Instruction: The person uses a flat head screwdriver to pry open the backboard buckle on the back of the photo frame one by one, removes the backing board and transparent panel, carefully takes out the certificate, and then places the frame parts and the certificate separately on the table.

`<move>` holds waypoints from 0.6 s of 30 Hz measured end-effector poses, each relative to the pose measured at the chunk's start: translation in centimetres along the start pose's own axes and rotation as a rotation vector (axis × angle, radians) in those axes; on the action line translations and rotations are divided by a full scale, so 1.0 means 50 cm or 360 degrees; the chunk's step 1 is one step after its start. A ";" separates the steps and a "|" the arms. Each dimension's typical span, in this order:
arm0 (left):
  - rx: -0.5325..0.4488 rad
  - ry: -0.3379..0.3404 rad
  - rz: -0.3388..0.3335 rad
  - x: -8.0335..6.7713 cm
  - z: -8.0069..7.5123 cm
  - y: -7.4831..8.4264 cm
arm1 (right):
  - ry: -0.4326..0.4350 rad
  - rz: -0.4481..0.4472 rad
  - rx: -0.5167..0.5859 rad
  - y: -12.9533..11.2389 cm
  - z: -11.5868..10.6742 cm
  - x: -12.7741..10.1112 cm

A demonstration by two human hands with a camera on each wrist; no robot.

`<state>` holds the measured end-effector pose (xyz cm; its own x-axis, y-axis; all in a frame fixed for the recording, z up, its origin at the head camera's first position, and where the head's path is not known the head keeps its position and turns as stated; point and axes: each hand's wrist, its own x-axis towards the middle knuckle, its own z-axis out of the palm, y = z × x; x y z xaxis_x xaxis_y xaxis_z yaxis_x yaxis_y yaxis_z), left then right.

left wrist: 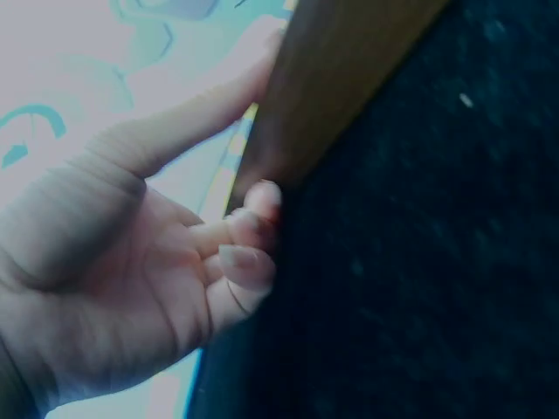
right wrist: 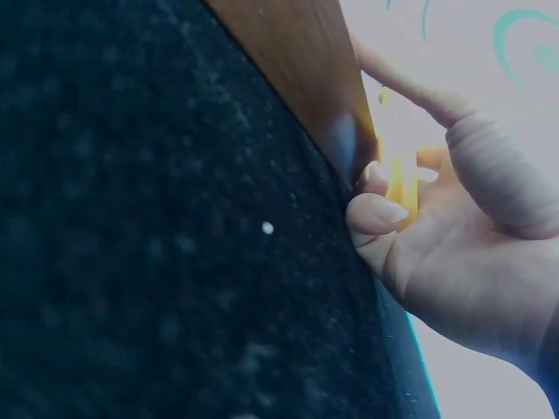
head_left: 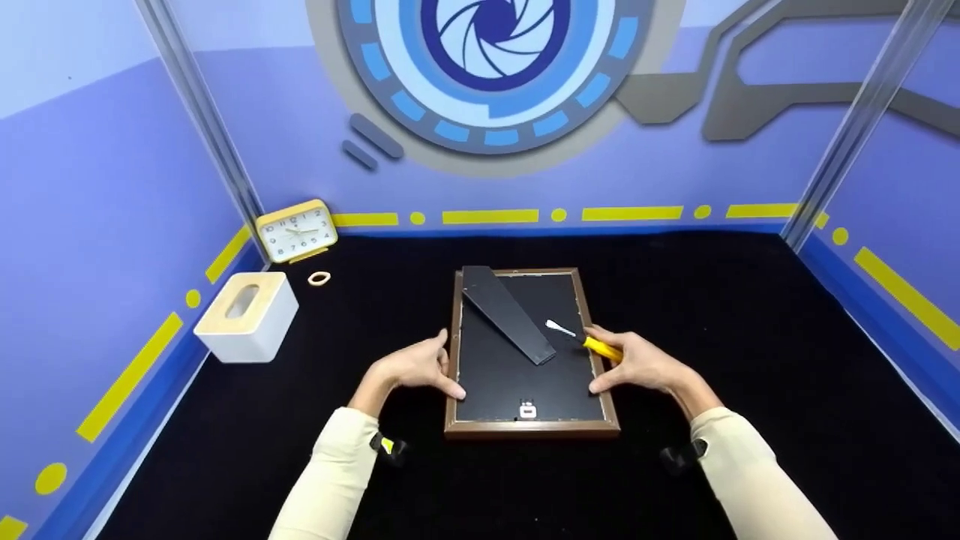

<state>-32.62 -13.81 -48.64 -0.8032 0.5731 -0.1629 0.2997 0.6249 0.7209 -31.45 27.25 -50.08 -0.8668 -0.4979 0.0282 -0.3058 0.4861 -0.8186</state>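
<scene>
A brown wooden picture frame [head_left: 531, 426] lies back side up on the black tabletop, its black backing board [head_left: 495, 390] and folded easel stand [head_left: 510, 316] showing. My left hand [head_left: 420, 365] grips the frame's left side, thumb on top and fingertips low against the outer edge, as the left wrist view shows too. On the opposite side my right hand [head_left: 637, 364] holds the right edge with its thumb over the rim. Tucked in that same hand is a screwdriver [head_left: 602, 349] with a yellow handle; its metal tip points left over the backing board. A small metal hanger [head_left: 528, 410] sits near the bottom edge.
At the back left stands a yellow alarm clock [head_left: 297, 231], with a small pale ring [head_left: 319, 278] beside it. A white tissue box [head_left: 251, 330] with a wooden lid is nearer, by the left wall. Purple-blue panels enclose the table's sides and back.
</scene>
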 end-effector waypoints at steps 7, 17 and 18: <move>0.0007 0.0021 0.0097 -0.001 0.005 -0.008 | -0.0039 0.0016 -0.0036 0.000 -0.004 -0.002; -0.0082 0.0032 0.0213 0.005 0.007 -0.017 | -0.0071 -0.0029 -0.0069 0.006 -0.014 -0.008; -0.0093 0.0038 0.0215 0.005 0.006 -0.017 | -0.0073 -0.0023 -0.0087 0.003 -0.015 -0.008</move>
<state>-32.91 -14.04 -49.48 -0.7696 0.6369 -0.0460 0.3761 0.5103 0.7734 -31.45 28.06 -49.78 -0.8434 -0.5372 0.0124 -0.3406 0.5166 -0.7856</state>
